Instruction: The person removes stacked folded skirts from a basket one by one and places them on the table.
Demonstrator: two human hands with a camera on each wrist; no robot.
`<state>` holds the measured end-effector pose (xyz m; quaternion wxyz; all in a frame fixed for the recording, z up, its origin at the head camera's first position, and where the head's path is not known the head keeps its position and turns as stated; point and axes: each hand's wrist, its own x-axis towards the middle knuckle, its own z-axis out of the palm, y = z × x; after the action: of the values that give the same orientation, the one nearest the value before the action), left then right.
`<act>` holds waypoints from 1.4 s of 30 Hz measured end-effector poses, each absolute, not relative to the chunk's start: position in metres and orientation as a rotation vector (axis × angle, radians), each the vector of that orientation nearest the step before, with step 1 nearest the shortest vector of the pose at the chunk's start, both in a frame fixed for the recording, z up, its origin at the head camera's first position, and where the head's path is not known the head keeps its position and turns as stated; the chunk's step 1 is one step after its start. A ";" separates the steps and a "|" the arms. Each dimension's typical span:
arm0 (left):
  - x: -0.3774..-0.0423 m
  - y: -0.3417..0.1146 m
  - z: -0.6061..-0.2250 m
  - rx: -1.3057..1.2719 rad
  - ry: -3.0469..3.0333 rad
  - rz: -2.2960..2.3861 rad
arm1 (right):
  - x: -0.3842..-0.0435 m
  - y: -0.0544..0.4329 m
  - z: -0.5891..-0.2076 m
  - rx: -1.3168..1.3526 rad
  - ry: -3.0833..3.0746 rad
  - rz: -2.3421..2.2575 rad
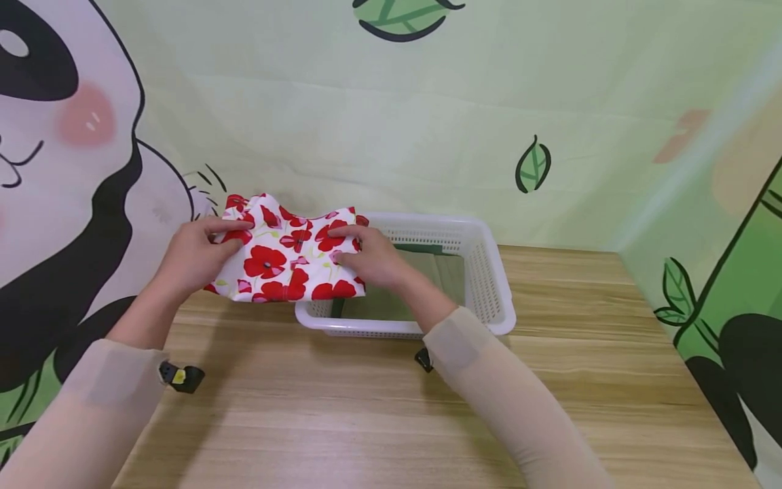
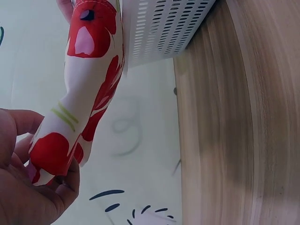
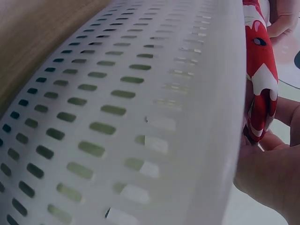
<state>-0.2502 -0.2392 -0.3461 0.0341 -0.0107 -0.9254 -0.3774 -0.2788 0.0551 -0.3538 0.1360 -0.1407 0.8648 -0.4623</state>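
Both hands hold a folded white cloth with red flowers in the air, over the left end of a white perforated basket. At the cloth's left edge, my left hand pinches it, thumb on the near face; the left wrist view shows fingers wrapped under the folded end. My right hand grips the right edge above the basket. In the right wrist view the basket wall fills most of the picture, with the right hand partly behind its rim. Folded greenish-grey cloth lies inside the basket.
The basket stands on a wood-grain table, close to a backdrop with a panda and leaves. Another printed panel borders the right side. Small black devices sit at the sleeve cuffs.
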 end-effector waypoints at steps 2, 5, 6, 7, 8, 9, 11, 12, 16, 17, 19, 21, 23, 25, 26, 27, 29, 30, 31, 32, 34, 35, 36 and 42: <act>-0.251 -0.240 -0.347 -0.029 -2.843 -1.156 | -0.278 0.054 -0.355 -0.419 2.510 -1.332; -0.251 -0.242 -0.348 -0.019 -2.840 -1.144 | -0.278 0.053 -0.356 -0.450 2.527 -1.313; -0.251 -0.243 -0.349 -0.015 -2.839 -1.141 | -0.278 0.053 -0.356 -0.462 2.530 -1.310; -0.251 -0.243 -0.349 -0.012 -2.839 -1.138 | -0.278 0.052 -0.357 -0.473 2.532 -1.306; -0.251 -0.244 -0.350 -0.010 -2.840 -1.137 | -0.278 0.052 -0.357 -0.476 2.527 -1.309; -0.251 -0.245 -0.350 -0.007 -2.840 -1.138 | -0.278 0.051 -0.357 -0.479 2.524 -1.311; -0.251 -0.246 -0.351 -0.001 -2.839 -1.144 | -0.278 0.049 -0.357 -0.479 2.515 -1.319; -0.251 -0.247 -0.351 0.001 -2.839 -1.145 | -0.278 0.049 -0.357 -0.477 2.514 -1.316; -0.251 -0.250 -0.352 0.001 -2.833 -1.145 | -0.277 0.045 -0.357 -0.467 2.516 -1.299; -0.251 -0.250 -0.352 -0.001 -2.832 -1.143 | -0.277 0.044 -0.357 -0.464 2.517 -1.294; -0.251 -0.252 -0.352 0.000 -2.830 -1.143 | -0.277 0.042 -0.357 -0.464 2.519 -1.290; -0.250 -0.254 -0.353 0.005 -2.831 -1.141 | -0.275 0.040 -0.357 -0.470 2.525 -1.277; -0.250 -0.255 -0.354 0.018 -2.834 -1.140 | -0.274 0.039 -0.356 -0.485 2.531 -1.265; -0.250 -0.257 -0.356 0.034 -2.841 -1.139 | -0.273 0.037 -0.356 -0.504 2.534 -1.253; -0.250 -0.258 -0.356 0.041 -2.843 -1.140 | -0.272 0.036 -0.356 -0.511 2.531 -1.252; -0.250 -0.258 -0.357 0.048 -2.845 -1.141 | -0.272 0.035 -0.356 -0.521 2.530 -1.252; -0.250 -0.259 -0.358 0.058 -2.847 -1.145 | -0.272 0.033 -0.357 -0.540 2.529 -1.250; -0.250 -0.260 -0.359 0.061 -2.847 -1.145 | -0.272 0.032 -0.358 -0.543 2.525 -1.252; -0.250 -0.260 -0.359 0.063 -2.845 -1.146 | -0.272 0.031 -0.358 -0.549 2.524 -1.252; -0.250 -0.260 -0.359 0.065 -2.844 -1.145 | -0.272 0.030 -0.359 -0.550 2.524 -1.249; -0.249 -0.261 -0.360 0.069 -2.842 -1.143 | -0.272 0.029 -0.359 -0.554 2.524 -1.242; -0.249 -0.262 -0.360 0.072 -2.841 -1.142 | -0.271 0.028 -0.359 -0.555 2.520 -1.241; -0.248 -0.262 -0.360 0.075 -2.839 -1.142 | -0.271 0.027 -0.359 -0.558 2.520 -1.235; -0.247 -0.264 -0.362 0.079 -2.837 -1.137 | -0.269 0.022 -0.362 -0.598 2.533 -1.194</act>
<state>-0.2471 -0.2637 -0.3618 0.0422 0.0258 -0.9270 -0.3717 -0.2687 0.0223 -0.3615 0.1386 -0.2066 0.8761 -0.4129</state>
